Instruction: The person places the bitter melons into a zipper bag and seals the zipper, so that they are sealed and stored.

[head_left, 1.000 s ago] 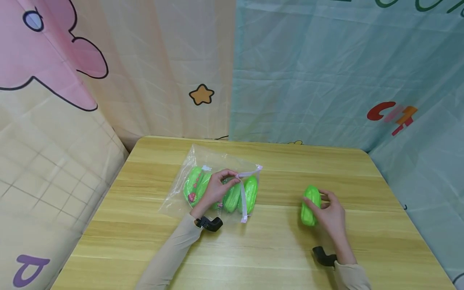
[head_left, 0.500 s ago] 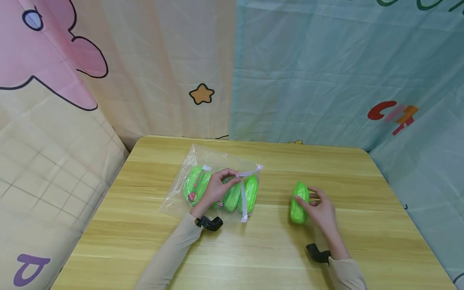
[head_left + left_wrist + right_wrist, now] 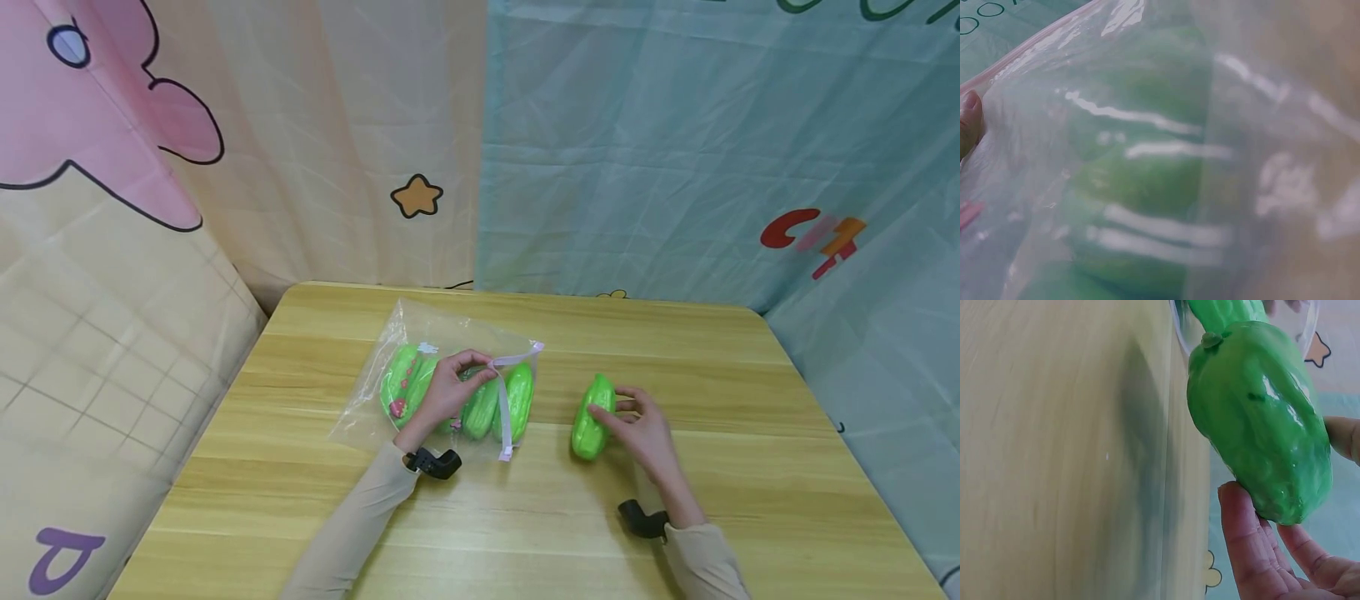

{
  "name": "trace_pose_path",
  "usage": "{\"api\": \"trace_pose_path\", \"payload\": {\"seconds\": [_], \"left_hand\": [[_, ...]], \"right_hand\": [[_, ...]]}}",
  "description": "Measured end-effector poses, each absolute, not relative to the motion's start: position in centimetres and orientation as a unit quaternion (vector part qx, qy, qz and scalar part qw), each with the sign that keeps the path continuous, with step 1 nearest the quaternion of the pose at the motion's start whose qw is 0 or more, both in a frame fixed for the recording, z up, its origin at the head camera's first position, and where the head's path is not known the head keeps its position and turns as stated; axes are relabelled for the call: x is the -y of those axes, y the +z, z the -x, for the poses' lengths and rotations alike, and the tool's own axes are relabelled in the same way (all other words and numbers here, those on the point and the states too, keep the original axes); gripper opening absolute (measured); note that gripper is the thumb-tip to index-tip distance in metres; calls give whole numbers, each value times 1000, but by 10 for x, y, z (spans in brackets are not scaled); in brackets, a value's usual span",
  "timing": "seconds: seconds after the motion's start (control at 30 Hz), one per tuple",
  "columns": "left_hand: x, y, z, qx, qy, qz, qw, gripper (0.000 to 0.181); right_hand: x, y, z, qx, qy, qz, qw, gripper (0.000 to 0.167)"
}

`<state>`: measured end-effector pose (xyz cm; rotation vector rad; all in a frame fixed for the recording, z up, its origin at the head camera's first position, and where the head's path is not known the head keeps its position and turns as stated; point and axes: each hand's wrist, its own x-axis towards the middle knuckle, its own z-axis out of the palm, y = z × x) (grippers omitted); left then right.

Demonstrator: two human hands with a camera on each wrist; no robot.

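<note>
A clear zip bag lies on the wooden table, with several green toy cucumbers inside and its lilac-edged mouth parted toward the right. My left hand pinches the upper edge of that mouth. Through the film in the left wrist view, the green toys look blurred, and only a thumb tip shows at the left. Right of the bag, my right hand holds one more green cucumber between thumb and fingers. In the right wrist view this cucumber is lifted off the table, its shadow falling on the wood.
The light wooden table reaches back to a hanging cloth with printed figures. More printed cloth hangs along the left side. Black wrist cameras sit on both wrists.
My right hand has carried the cucumber leftward, closer to the bag's mouth, and the cucumber has tilted slightly. The left hand and the bag have stayed in place.
</note>
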<state>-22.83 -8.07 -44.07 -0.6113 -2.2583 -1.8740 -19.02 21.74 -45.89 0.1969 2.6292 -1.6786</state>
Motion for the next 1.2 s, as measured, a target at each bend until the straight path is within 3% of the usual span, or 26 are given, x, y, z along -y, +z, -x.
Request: {"api": "trace_pose_path", "payload": {"seconds": [1.2], "left_hand": [[81, -441, 229, 745, -627, 213, 78, 13]], "right_hand": [[-169, -468, 206, -822, -567, -33, 39, 57]]}}
